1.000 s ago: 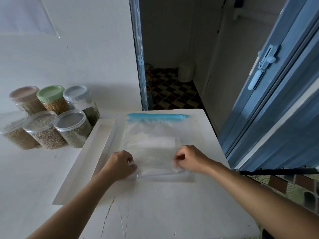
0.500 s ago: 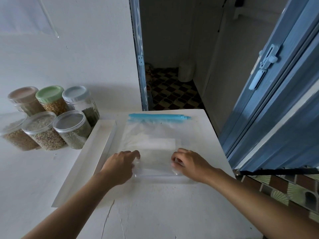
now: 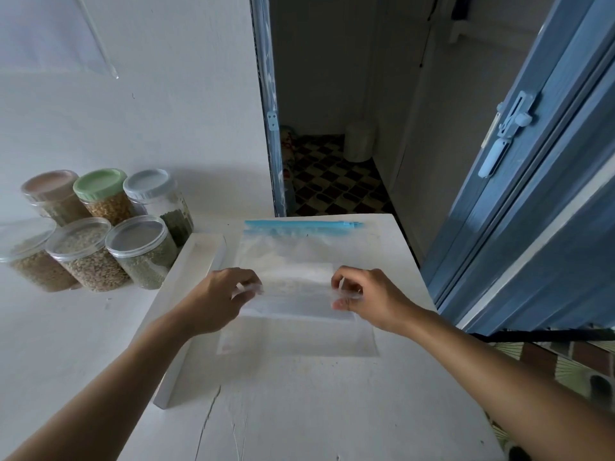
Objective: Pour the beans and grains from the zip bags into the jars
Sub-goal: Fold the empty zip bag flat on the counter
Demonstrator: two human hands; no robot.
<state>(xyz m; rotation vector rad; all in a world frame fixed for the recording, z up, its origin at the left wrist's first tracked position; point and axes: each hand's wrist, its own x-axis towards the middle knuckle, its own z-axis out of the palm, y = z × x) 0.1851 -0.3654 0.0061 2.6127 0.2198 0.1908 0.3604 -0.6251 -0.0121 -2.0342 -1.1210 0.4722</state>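
White table (image 3: 299, 410), open door behind. Bag (image 3: 289, 254) lies flat and looks empty, zip away. Left hand (image 3: 213, 301) and right hand (image 3: 376, 301) pinch its near edge, fingers curled. Best to fold both corners level. Jars (image 3: 139, 254) stand lidded at left.

Blue-zipped clear bag (image 3: 293, 261), green-lidded jar (image 3: 103, 194), blue door (image 3: 532, 194), checkered floor (image 3: 336, 181).

You have six jars (image 3: 96, 267) before you, three with clear lids (image 3: 134, 232) and three with coloured lids (image 3: 100, 183), one zip bag (image 3: 293, 261), and two hands, your left hand (image 3: 216, 301) and right hand (image 3: 374, 299).
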